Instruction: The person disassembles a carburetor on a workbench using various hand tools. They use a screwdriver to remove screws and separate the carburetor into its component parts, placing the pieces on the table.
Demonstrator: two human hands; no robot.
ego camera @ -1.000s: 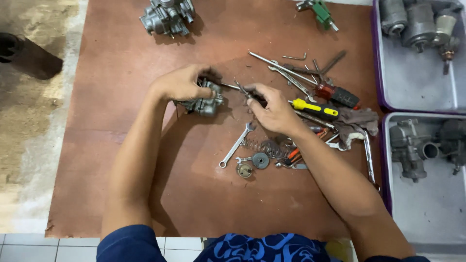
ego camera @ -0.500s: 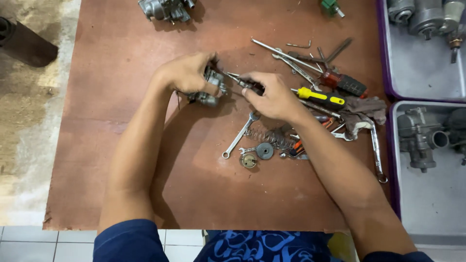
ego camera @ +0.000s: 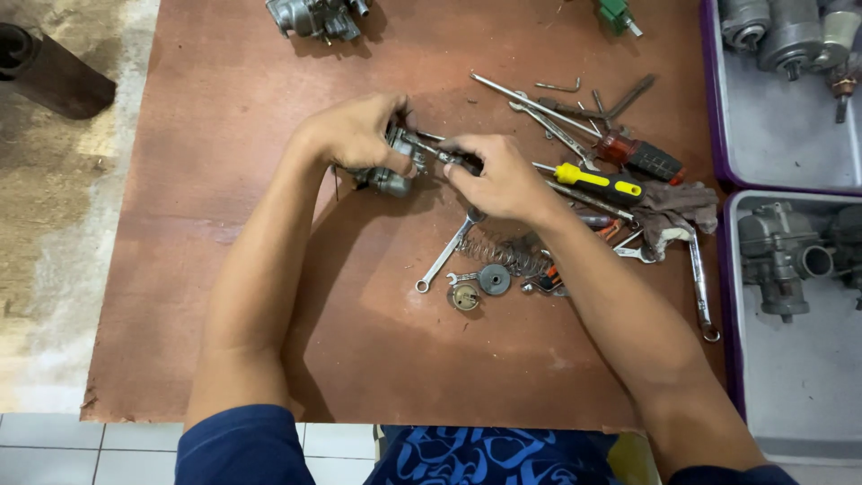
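carburetor [ego camera: 388, 166] mid-board, tools [ego camera: 593, 180] to its right, trays [ego camera: 781, 144] far right

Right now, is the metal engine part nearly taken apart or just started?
Partway, it seems. Done: a spring, a round cap and a small brass piece already lie loose on the board. In hand: the left hand grips the carburetor while the right hand works a tool into it. Left: its main body is still in one piece.

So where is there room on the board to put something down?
Bare board lies left of the left arm, and near the front edge below the wrench. It is crowded right of the hands, around the screwdrivers, spring and rag.
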